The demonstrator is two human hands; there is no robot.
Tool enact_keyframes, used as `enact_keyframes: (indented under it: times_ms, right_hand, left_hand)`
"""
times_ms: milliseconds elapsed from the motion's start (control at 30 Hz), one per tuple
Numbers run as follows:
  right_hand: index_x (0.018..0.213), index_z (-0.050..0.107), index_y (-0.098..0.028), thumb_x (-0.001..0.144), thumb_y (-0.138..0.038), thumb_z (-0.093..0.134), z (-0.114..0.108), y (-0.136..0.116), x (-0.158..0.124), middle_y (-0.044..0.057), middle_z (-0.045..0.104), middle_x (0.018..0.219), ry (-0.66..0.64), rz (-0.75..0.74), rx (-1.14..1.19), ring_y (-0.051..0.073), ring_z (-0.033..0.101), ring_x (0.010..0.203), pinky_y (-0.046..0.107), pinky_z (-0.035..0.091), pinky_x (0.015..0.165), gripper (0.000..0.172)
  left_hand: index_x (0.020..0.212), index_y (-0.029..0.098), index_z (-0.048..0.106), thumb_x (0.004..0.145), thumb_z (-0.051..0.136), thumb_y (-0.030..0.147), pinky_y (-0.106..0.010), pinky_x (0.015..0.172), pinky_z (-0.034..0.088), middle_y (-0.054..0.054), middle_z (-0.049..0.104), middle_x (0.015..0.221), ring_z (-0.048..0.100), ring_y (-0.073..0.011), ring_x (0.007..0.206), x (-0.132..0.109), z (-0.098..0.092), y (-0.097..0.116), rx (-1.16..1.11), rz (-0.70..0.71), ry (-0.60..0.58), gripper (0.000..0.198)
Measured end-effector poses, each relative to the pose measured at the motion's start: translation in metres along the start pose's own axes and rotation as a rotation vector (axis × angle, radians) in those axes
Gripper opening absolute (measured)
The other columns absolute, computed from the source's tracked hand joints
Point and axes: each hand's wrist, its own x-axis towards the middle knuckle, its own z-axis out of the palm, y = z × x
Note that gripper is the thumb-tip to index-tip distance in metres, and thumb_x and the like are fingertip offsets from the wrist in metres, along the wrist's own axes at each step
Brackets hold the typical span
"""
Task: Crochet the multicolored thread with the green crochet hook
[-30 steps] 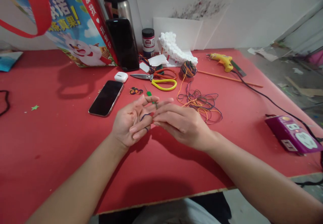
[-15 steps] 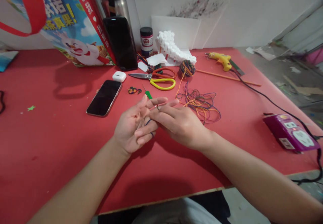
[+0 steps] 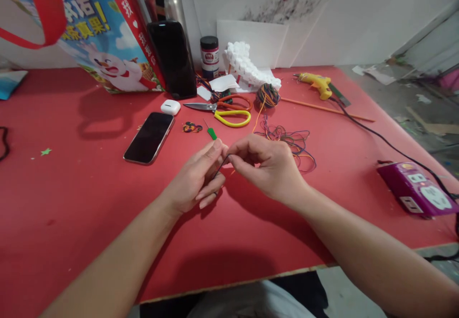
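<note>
My left hand is closed, with thumb and index finger pinched together and dark yarn running around its fingers. Close on its right, my right hand pinches the same strand between thumb and fingertips, pulling it taut. What lies between the left fingertips is mostly hidden. A green-handled crochet hook lies just beyond the left fingertips. Loose multicoloured yarn spreads behind the right hand, and an orange strand runs up to the yarn ball. A small crocheted piece rests left of the hook.
Scissors, a phone and a white earphone case lie past my hands. Behind stand an upright phone, a jar and a gift bag. Right are a yellow glue gun and a purple power box.
My right hand has drawn back slightly from the left palm and now lifts the strand in a pinch. The left fingers have curled in, the thumb closing on the index finger.
</note>
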Motion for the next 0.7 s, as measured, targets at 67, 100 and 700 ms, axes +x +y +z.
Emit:
enact_keyframes:
  times_ms: [67,100,700]
  right_hand:
    - [0.085,0.070,-0.019,0.091,-0.019,0.066,0.0006,0.0007,-0.0004,-0.003,0.067,0.066,0.002,0.010,0.005,0.009,0.055,0.054,0.022,0.043,0.053,0.008]
    - [0.085,0.070,-0.019,0.091,-0.019,0.066,0.0009,0.0008,-0.0006,-0.003,0.067,0.066,0.003,0.018,0.008,0.009,0.055,0.054,0.022,0.043,0.052,0.007]
    - [0.107,0.070,-0.019,0.100,-0.010,0.066,0.0033,0.0009,-0.0080,0.005,0.082,0.097,0.102,-0.409,-0.204,0.014,0.076,0.083,0.024,0.060,0.077,0.012]
  left_hand:
    - [0.082,0.022,0.052,0.092,0.070,0.063,-0.015,0.025,0.026,0.012,0.037,0.052,0.018,-0.0028,0.029,0.0002,-0.0006,0.0001,0.017,-0.011,0.005,0.046]
    - [0.082,0.022,0.054,0.091,0.071,0.063,-0.014,0.025,0.025,0.013,0.035,0.049,0.018,-0.0031,0.029,0.0003,-0.0014,-0.0002,0.025,-0.011,0.006,0.045]
    - [0.087,0.016,0.077,0.082,0.085,0.027,-0.012,0.026,0.022,0.007,0.060,0.051,0.020,-0.0007,0.030,0.0058,-0.0060,-0.0019,-0.156,0.129,0.146,0.015]
